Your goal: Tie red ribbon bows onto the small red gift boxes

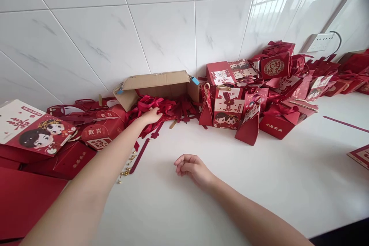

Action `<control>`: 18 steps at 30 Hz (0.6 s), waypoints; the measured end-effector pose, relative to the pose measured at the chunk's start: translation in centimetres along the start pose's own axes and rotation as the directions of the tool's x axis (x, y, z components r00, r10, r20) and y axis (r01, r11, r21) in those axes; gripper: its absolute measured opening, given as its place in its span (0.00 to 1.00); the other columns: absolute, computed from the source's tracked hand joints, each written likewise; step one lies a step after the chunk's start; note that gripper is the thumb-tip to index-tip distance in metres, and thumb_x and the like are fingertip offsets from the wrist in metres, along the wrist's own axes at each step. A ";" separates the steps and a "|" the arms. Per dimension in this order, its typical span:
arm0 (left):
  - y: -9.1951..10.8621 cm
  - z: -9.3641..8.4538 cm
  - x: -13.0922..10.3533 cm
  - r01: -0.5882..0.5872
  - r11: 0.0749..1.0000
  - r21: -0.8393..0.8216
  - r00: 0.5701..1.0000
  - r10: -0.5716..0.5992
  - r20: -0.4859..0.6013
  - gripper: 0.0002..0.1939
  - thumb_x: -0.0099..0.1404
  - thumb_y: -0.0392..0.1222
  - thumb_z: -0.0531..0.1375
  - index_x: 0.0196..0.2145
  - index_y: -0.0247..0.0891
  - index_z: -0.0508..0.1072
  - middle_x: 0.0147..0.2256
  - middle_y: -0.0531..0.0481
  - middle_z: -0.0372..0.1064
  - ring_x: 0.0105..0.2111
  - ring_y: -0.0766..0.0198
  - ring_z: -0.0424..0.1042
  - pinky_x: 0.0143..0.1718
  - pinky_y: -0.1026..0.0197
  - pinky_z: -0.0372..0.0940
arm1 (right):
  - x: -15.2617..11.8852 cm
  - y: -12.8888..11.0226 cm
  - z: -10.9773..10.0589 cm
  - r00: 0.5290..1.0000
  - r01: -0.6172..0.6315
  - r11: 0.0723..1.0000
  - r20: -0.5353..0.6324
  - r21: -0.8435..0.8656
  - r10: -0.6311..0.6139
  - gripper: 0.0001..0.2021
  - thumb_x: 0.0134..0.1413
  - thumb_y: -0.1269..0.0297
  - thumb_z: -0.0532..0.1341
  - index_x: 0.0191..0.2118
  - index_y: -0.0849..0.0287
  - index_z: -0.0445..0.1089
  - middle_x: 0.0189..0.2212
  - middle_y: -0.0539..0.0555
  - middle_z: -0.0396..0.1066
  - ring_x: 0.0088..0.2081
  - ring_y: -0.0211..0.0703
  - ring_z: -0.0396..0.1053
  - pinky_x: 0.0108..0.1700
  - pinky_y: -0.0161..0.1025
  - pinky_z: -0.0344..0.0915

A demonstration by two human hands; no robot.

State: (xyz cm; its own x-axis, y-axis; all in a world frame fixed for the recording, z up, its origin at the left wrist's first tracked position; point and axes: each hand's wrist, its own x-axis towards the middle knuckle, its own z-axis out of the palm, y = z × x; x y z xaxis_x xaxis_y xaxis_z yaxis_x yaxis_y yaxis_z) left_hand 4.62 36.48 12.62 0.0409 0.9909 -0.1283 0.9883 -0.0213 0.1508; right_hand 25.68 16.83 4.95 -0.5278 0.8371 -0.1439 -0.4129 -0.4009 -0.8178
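Note:
My left hand (152, 116) reaches into a heap of dark red satin ribbons (161, 103) that spills from the mouth of an open cardboard box (157, 80) by the wall. Its fingers are closed on the ribbon, and their tips are partly hidden. Over the middle of the white table (161, 200) my right hand (191, 167) is loosely curled, with nothing visible in it. Between the two lie a dark red strap (140, 156) and several small gold bells (127, 171), close to my left forearm.
Red gift boxes with cartoon faces (229, 113) are piled along the wall to the right. More printed boxes (37, 127) and a flat red box (29, 200) stand at the left. A loose strap (346, 123) lies at the far right, below a wall socket (318, 42).

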 end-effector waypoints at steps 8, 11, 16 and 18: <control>-1.3 -4.2 -6.4 -0.015 0.955 -0.296 1.000 0.010 -0.019 0.13 0.61 0.48 0.58 0.39 0.41 0.76 0.41 0.53 0.76 0.41 0.59 0.74 0.44 0.61 0.66 | -0.2 0.1 -0.4 1.000 -0.009 1.000 0.014 -0.029 0.009 0.10 0.38 0.72 0.58 0.31 0.61 0.73 0.26 0.52 0.70 0.28 0.36 0.64 0.34 0.36 0.57; -3.4 -3.5 -13.4 0.023 0.941 -0.337 0.990 -0.068 -0.122 0.20 0.62 0.53 0.53 0.47 0.42 0.72 0.47 0.50 0.73 0.49 0.57 0.70 0.50 0.59 0.63 | -0.3 0.2 -0.4 1.000 -0.013 0.999 0.021 -0.045 0.014 0.10 0.39 0.72 0.58 0.31 0.61 0.73 0.26 0.51 0.70 0.28 0.36 0.64 0.35 0.37 0.57; -6.8 2.8 -27.0 0.147 0.928 -0.343 0.963 -0.213 -0.164 0.21 0.60 0.51 0.51 0.48 0.38 0.65 0.50 0.41 0.67 0.52 0.52 0.66 0.51 0.51 0.63 | -0.5 0.5 -0.3 0.999 -0.018 0.998 0.036 -0.056 0.020 0.08 0.42 0.71 0.59 0.31 0.60 0.73 0.26 0.51 0.69 0.29 0.36 0.63 0.36 0.37 0.56; -7.4 5.8 -30.9 0.194 0.923 -0.333 0.959 -0.250 -0.135 0.17 0.60 0.50 0.52 0.43 0.39 0.66 0.45 0.41 0.67 0.46 0.52 0.69 0.47 0.49 0.65 | -0.6 0.6 -0.3 0.999 -0.018 0.998 0.038 -0.059 0.020 0.07 0.43 0.70 0.59 0.32 0.60 0.73 0.27 0.51 0.68 0.30 0.36 0.63 0.36 0.37 0.56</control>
State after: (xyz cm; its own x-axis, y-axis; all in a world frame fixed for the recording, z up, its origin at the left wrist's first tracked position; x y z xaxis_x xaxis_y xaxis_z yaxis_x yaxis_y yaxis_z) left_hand -3.09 5.29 9.78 -0.2280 0.9732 -0.0281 0.8710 0.2168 0.4409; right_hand 25.98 16.23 4.35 -0.5639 0.8140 -0.1392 -0.3587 -0.3932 -0.8466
